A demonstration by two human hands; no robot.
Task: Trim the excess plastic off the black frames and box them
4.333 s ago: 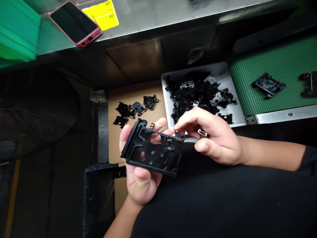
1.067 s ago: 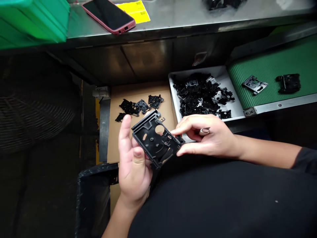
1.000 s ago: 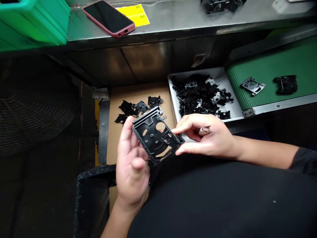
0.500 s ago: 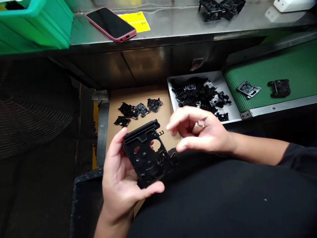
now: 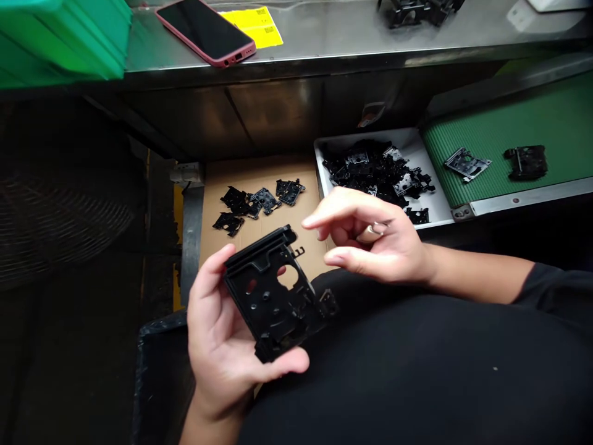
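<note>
A black plastic frame (image 5: 273,309) with a round hole and small hooks along its right side rests in my left hand (image 5: 222,346). The fingers support it from behind and the left, with the thumb along its lower edge. My right hand (image 5: 370,238), wearing a ring, hovers just right of the frame's upper corner. Its thumb and forefinger are apart with nothing between them. Beyond the frame, several similar black parts (image 5: 265,201) lie on a cardboard sheet (image 5: 273,170).
A white tray (image 5: 438,207) heaped with black parts adjoins a green conveyor belt (image 5: 500,133) carrying two more pieces. Above runs a metal ledge (image 5: 324,37) with a pink-cased phone (image 5: 206,31), a yellow label (image 5: 262,28) and a green bin (image 5: 65,43). A fan guard (image 5: 69,228) stands at left.
The frame has turned slightly in my left hand, so its lower right bracket shows more. My right hand has shifted a little left and up, staying apart from the frame. The camera view has tilted slightly.
</note>
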